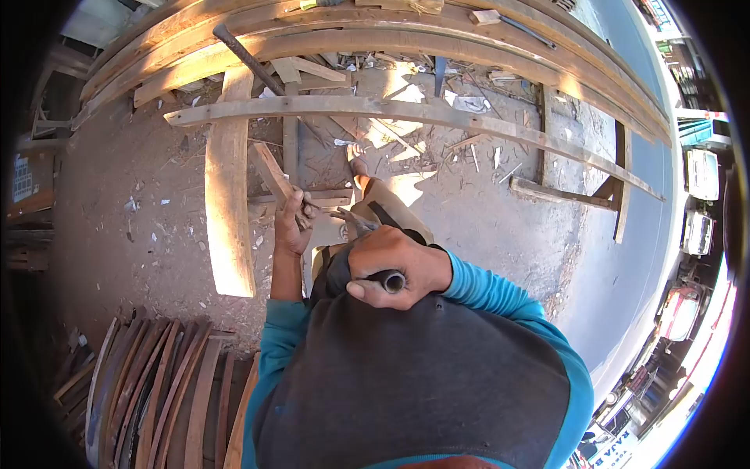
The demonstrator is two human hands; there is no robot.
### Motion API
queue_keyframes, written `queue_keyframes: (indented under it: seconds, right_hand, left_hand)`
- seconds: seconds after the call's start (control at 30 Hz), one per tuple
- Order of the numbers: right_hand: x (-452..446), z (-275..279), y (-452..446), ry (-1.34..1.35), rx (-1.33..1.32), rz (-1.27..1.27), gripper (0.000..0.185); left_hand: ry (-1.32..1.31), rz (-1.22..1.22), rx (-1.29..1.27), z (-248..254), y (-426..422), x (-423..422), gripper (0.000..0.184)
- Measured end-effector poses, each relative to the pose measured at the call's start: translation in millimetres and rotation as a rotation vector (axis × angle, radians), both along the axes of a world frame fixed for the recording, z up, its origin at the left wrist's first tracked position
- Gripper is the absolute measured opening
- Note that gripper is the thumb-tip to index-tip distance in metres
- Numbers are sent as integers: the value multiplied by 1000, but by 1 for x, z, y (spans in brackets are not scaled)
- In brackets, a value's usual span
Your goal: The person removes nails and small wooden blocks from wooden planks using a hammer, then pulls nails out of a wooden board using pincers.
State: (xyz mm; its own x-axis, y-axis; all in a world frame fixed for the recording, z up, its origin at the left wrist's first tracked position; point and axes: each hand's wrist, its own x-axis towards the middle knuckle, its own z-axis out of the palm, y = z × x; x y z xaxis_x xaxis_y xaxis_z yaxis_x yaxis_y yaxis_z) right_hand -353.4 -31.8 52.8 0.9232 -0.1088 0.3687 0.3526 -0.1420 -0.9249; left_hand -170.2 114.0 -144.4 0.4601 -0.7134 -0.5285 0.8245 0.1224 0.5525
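Observation:
My left hand is wrapped round a short piece of wood, which points up and away from me. Close to my chest, my right hand is closed round a claw hammer. The round, hollow end of its handle faces the camera, and its forked metal head shows beyond my knuckles, near the left hand. Just left of the short piece stands a wide, pale plank. A long, narrow wooden bar crosses in front of both hands.
Long beams run across the far side, with a dark metal rod and a saw blade by them. Curved wooden slats are stacked at lower left. Wood scraps litter the floor. Vehicles stand along the road at right.

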Motion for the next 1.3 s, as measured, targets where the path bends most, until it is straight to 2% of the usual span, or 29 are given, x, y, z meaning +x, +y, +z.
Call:
queue_keyframes:
  seconds: [0.03, 0.07, 0.1, 0.17, 0.2, 0.27, 0.3, 0.37, 0.4, 0.5, 0.53, 0.67, 0.7, 0.77, 0.8, 0.9, 0.93, 1.0, 1.07, 1.13, 1.23, 1.27, 1.3]
  right_hand:
    - [-14, 0, 11, 3, -3, -9, 21]
    - [-26, 0, 19, 97, -13, -41, 21]
    - [-35, 2, 24, 186, -26, -70, 22]
    - [-52, 10, 28, 160, -18, -96, 22]
    - [-60, 11, 30, 162, -42, -127, 20]
    - [-82, 11, 31, 220, -103, -201, 17]
    - [-91, 12, 32, 211, -101, -198, 17]
    - [-109, 14, 31, 263, -59, -409, 21]
    - [-121, 11, 28, 299, -46, -449, 18]
    - [-149, 8, 1, 252, -34, -537, 13]
    - [-160, 0, -7, 258, 51, -507, 23]
    - [-191, -1, -55, 241, 32, -513, 23]
    - [-195, 7, -65, 217, -13, -557, 22]
    - [-207, 27, -92, 183, -59, -651, 22]
    - [-214, 39, -106, 106, -97, -612, 23]
    - [-228, 76, -147, -120, -292, -392, 37]
    - [-230, 72, -152, -152, -357, -351, 44]
    - [-223, 58, -159, -285, -423, -400, 45]
    - [-215, 55, -169, -300, -452, -382, 43]
    - [-202, 59, -172, -483, -385, -531, 36]
    - [-190, 72, -187, -519, -308, -594, 28]
    - [-178, 73, -186, -483, -71, -600, 24]
    - [-171, 73, -200, -373, 5, -489, 21]
  left_hand:
    - [-46, 15, 8, 6, -1, -8, 19]
    - [-111, -57, 25, -1, -3, -12, 28]
    - [-118, -59, 19, 8, -12, -17, 28]
    - [-261, -352, 116, 22, -36, -36, 47]
    - [-268, -347, 116, 24, -45, -43, 47]
    - [-329, -512, 219, 28, -55, -63, 66]
    - [-337, -509, 223, 24, -53, -73, 66]
    - [-252, -388, 316, 10, -46, -92, 69]
    - [-251, -397, 312, 6, -38, -98, 63]
    - [-173, -354, 391, -14, -19, -118, 60]
    - [-176, -347, 392, -24, -12, -124, 60]
    - [-157, -207, 561, -57, 8, -149, 49]
    - [-143, -175, 627, -54, 0, -157, 44]
    - [-175, -149, 569, -41, -29, -166, 42]
    - [-174, -95, 533, -32, -35, -176, 40]
    - [-250, -186, 549, -14, -57, -189, 39]
    - [-323, -272, 660, -6, -60, -192, 38]
    - [-472, -287, 621, -56, -37, -198, 35]
    - [-377, -230, 649, -63, -36, -220, 33]
    - [-241, 19, 556, -67, -23, -241, 32]
    - [-205, 181, 664, -71, 3, -259, 33]
    - [-244, 34, 824, -62, 8, -254, 35]
    - [-189, 163, 808, -60, 3, -262, 35]
